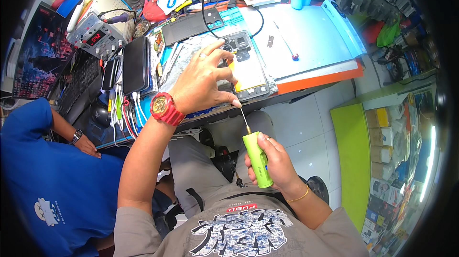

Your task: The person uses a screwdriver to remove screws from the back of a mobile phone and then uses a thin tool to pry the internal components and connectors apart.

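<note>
My right hand (277, 164) is wrapped round a lime-green electric screwdriver (257, 159), its thin bit pointing up and away from me. The bit's tip shows beside the thumb of my left hand (203, 75); whether they touch, I cannot tell. That left hand, with a red watch at its wrist, reaches over the near side of the bench, its fingers curved and spread apart. Beneath and beside those fingers lies an opened phone (247, 73), its inner parts and a yellow-edged white area exposed. My left hand covers part of it.
A blue work mat (306, 42) with a thin red-ended tool (294, 56) lies right of the phone. Dark phones (136, 66), cables and a power supply (94, 35) crowd the left. Another person in blue (62, 171) sits at left. A green-edged display case (351, 152) stands right.
</note>
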`<state>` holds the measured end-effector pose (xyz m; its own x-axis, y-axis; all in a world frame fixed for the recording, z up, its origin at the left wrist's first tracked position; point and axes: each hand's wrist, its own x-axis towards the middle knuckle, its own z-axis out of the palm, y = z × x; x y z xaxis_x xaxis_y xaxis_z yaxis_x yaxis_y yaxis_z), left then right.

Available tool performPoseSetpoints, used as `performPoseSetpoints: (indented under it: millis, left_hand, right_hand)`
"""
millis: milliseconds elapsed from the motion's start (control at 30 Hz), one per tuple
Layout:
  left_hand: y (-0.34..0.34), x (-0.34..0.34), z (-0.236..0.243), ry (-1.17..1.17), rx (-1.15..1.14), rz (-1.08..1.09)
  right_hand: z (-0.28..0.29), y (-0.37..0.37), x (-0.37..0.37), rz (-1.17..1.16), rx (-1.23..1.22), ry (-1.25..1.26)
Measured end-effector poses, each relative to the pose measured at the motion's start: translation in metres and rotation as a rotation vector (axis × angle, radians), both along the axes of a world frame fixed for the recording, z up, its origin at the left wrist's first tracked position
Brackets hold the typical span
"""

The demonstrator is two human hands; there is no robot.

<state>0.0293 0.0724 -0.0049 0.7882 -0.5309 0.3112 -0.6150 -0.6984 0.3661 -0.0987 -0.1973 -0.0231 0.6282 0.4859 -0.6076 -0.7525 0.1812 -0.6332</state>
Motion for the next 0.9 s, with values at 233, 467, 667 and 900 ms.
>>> performPoseSetpoints:
  millis: [233,467,667,900]
  left_hand:
    - [-0.0015,0.001,0.0004,0.01,-0.002,0.006]
    - [-0.0002,0.0012,-0.0004,0.012,-0.002,0.002]
    - [0.0013,0.0033,0.0007,0.021,-0.003,-0.007]
    - [0.001,0.0033,0.001,0.035,0.003,0.007]
  right_hand:
    - [-0.0054,0.0002,-0.0016,-0.012,0.001,-0.013]
    - [-0.0015,-0.0001,0.0008,-0.002,-0.012,-0.025]
    - [0.0004,0.0025,0.0015,-0.019,0.025,0.017]
    - [-0.0029,0.0033,0.0024,-0.026,0.022,0.001]
